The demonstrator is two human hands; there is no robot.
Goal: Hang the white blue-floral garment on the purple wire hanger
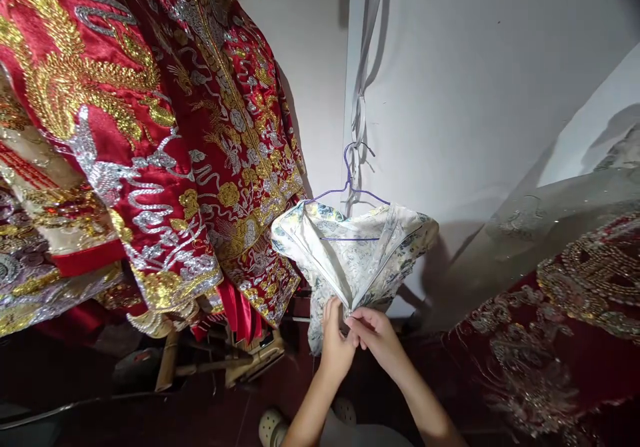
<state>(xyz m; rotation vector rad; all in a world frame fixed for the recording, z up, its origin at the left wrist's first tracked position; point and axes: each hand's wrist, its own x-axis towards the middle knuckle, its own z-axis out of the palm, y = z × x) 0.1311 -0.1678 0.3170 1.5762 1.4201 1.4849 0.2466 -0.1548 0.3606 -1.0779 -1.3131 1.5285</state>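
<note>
A pale floral garment [365,253] hangs on a thin purple hanger [349,190], its front parted in a V. At the bottom of that V, my left hand [335,333] has its fingers closed on the left edge of the cloth. Close beside it, my right hand [373,333] pinches at the point where the two edges meet, thumb and forefinger together. Any small fastener between the fingertips is too small to make out.
Red jackets [225,133] with gold and silver embroidery hang at the left. A beaded dark red garment [560,313] is at the right. White straps [367,53] hold the hanger by the wall. Wooden furniture [255,360] stands low at the left, near a clog [273,427].
</note>
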